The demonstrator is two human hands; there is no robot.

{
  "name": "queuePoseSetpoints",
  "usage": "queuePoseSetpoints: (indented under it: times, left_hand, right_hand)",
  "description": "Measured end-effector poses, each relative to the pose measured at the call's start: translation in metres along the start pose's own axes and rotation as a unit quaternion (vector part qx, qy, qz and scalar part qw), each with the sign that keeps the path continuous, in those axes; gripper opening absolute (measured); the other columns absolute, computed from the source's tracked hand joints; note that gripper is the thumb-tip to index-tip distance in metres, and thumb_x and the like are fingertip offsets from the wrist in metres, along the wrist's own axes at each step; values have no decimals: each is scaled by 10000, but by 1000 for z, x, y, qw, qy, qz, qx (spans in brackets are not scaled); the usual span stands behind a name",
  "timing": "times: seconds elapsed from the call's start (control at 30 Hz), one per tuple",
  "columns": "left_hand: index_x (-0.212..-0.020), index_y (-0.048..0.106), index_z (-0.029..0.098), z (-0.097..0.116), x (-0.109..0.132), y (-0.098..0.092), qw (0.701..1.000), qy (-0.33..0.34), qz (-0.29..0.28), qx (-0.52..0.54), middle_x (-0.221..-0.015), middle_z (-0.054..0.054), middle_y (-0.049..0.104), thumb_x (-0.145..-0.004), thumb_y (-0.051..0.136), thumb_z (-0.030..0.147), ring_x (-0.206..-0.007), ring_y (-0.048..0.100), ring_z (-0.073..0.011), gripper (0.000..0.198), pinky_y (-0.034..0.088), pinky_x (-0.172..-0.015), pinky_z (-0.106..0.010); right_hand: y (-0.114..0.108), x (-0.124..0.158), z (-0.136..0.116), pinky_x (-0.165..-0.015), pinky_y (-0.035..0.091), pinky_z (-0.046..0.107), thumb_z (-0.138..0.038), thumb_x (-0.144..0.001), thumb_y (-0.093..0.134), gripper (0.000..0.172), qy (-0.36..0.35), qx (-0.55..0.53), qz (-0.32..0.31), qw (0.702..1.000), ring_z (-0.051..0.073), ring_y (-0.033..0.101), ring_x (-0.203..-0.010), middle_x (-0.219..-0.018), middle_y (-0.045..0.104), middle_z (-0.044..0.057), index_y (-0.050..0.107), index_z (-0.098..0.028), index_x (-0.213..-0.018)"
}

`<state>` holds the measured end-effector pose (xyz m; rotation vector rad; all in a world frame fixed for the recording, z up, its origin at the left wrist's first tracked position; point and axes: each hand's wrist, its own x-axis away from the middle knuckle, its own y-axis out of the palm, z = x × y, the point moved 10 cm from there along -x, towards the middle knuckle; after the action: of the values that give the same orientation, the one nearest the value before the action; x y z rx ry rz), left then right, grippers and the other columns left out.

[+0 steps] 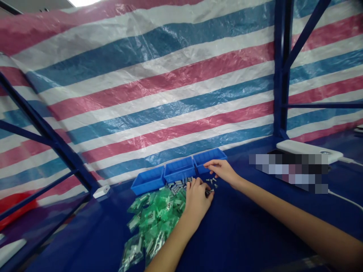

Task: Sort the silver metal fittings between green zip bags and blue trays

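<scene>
My left hand [196, 200] rests low over the blue table, fingers curled around something small and dark that I cannot make out, near the thumb. Beside its fingertips lies a pile of small grey metal pieces [177, 187]. My right hand [224, 172] is at the front of the right blue bin [210, 155], index finger stretched out and thumb apart, with nothing visible in it. Between the hands, a few loose small screw-like pieces [213, 181] lie on the table. Left of my left hand is a heap of greenish clear plastic bags [159, 211] with small parts inside.
A middle blue bin [179, 170] and a left blue bin [148, 181] complete the row against the striped sheet [170, 94]. A white adapter [101, 191] sits at left. Further right are a white device [309, 149] with cables and a blue metal post [279, 75].
</scene>
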<state>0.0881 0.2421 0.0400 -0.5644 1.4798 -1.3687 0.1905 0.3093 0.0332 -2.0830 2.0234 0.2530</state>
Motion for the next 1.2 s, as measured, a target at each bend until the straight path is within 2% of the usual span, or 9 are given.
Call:
queuePoseSetpoints:
  times: [0.3, 0.5, 0.83, 0.93, 1.03, 1.2]
  left_hand:
    - [-787, 628, 190, 1, 1, -3, 999, -8, 23, -28, -901, -57, 529, -775, 572, 261, -935, 458, -241, 91, 337, -830, -407]
    - [-779, 643, 201, 0, 0, -2, 1000, -5, 11, -3, -915, -52, 535, -790, 563, 264, -937, 458, -235, 102, 334, -829, -405]
    - [-710, 635, 195, -5, -1, -3, 997, -39, 27, 60, -886, -34, 554, -706, 628, 239, -927, 482, -224, 45, 351, -835, -390]
    - [-698, 638, 192, -10, -3, -6, 991, -57, 49, 107, -874, -34, 567, -695, 641, 232, -901, 496, -215, 41, 363, -823, -375]
    - [-697, 642, 185, -19, -5, -16, 979, -71, 98, 166, -845, -35, 575, -705, 641, 225, -871, 509, -199, 41, 374, -810, -349]
    - [-753, 656, 173, -41, -6, -26, 936, -105, 168, 291, -801, -32, 582, -757, 604, 280, -745, 523, -153, 119, 402, -707, -283]
  right_hand:
    - [2, -2, 3, -395, 406, 144, -200, -708, 543, 197, 5, -1, -12, 1000, 91, 565, -576, -851, 679, 41, 698, -176, -829]
    - [5, 0, 2, -392, 403, 150, -209, -704, 552, 196, 1, 15, -17, 1000, 99, 575, -568, -803, 683, 37, 700, -176, -828]
    - [13, 6, -5, -417, 401, 171, -206, -713, 549, 202, -16, 55, -41, 997, 103, 566, -523, -661, 661, 28, 695, -146, -839]
    - [15, 7, -10, -438, 410, 185, -228, -711, 569, 192, -33, 87, -49, 994, 104, 561, -517, -653, 661, 23, 696, -153, -834]
    - [16, 8, -12, -448, 421, 194, -278, -721, 586, 192, -44, 109, -52, 992, 106, 561, -518, -685, 671, 29, 698, -160, -822]
    - [24, 8, -1, -431, 457, 201, -399, -761, 554, 291, 9, 56, -91, 994, 148, 611, -605, -724, 676, 60, 695, -148, -802]
